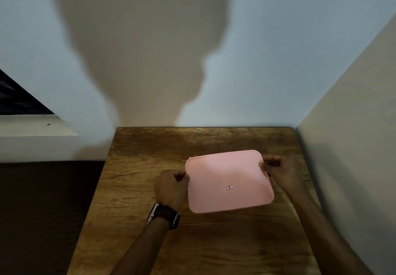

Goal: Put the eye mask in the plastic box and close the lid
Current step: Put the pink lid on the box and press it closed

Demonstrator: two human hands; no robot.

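Note:
A pink rectangular lid with a small sticker lies flat over the plastic box in the middle of the wooden table. The box beneath it is almost wholly hidden, and the eye mask is not visible. My left hand grips the lid's left edge, fingers curled around it. My right hand holds the lid's right edge, thumb on top and fingers at the far corner. A dark watch sits on my left wrist.
Pale walls close in behind the table and along its right side. A dark floor lies left of the table. A window ledge shows at the far left.

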